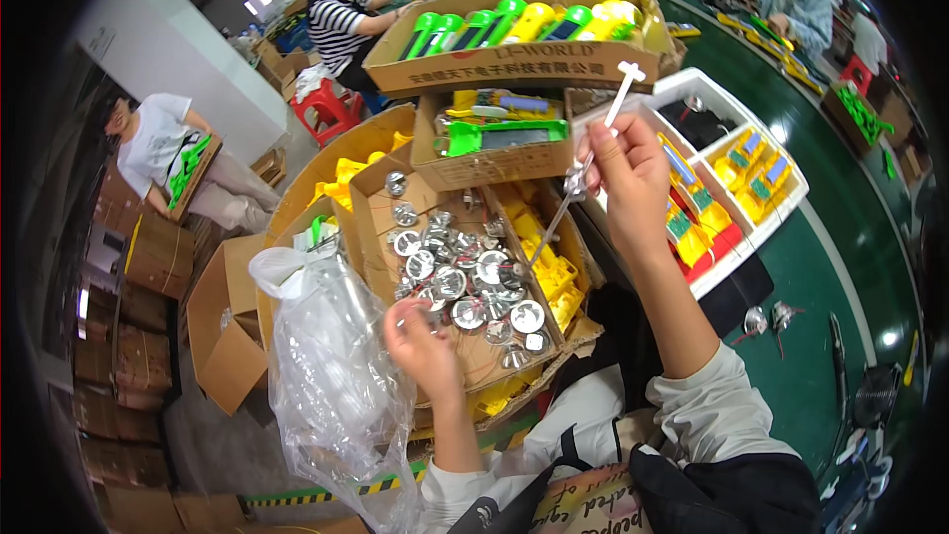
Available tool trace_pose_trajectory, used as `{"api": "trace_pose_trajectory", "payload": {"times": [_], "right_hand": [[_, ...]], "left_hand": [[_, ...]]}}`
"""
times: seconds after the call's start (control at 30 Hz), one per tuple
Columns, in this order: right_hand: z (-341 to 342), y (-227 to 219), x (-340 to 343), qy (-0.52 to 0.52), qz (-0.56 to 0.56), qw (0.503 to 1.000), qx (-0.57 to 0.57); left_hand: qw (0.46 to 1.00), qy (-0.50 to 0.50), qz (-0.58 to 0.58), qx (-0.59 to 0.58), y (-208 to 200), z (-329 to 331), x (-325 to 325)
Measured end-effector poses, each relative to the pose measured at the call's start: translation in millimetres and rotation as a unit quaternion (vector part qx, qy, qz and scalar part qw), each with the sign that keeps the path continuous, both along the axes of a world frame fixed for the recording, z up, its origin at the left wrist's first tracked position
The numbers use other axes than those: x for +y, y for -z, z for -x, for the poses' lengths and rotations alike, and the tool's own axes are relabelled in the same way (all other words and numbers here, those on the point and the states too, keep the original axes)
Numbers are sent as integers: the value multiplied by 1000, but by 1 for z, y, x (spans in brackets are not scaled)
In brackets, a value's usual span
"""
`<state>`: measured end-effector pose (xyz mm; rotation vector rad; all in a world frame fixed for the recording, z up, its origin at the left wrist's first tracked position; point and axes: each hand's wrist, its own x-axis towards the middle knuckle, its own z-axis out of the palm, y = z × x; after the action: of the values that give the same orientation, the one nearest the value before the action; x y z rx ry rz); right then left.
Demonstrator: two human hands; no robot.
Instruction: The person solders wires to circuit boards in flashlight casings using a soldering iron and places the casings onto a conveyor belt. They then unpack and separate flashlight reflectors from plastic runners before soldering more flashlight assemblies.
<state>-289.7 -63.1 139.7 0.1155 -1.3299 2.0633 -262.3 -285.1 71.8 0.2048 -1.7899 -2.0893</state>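
Observation:
My right hand (630,163) is raised over the right side of the boxes, its fingers pinched on a slim white plastic rod (623,94) with a cross-shaped top. Below the fingers a small silvery part (574,181) and a thin stem slant down toward the tray. My left hand (423,348) is low at the near left edge of a cardboard tray (381,227), fingers curled in; what they hold is too unclear to name. Several round silver lamp reflectors (450,283) with thin wires lie in the tray, just beyond that hand.
A clear plastic bag (331,366) hangs left of the tray. Behind stand boxes of green and yellow lamp housings (532,24). A white foam box (781,208) with yellow parts sits right, on the green table (806,287). A person (168,153) carries a box at left; others sit farther back.

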Motion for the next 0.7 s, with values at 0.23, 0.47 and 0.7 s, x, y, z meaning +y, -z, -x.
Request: {"api": "trace_pose_trajectory", "payload": {"times": [0.23,0.47,0.7], "right_hand": [[-19,-6,0,-96,-80,992,-8],[18,29,-7,-57,-558,819,-117],[-99,16,10,50,-271,957,-92]], "left_hand": [[891,65,448,-26,6,-10,-15],[949,8,302,86,-12,-26,16],[930,-2,251,270,0,-88,8]]}}
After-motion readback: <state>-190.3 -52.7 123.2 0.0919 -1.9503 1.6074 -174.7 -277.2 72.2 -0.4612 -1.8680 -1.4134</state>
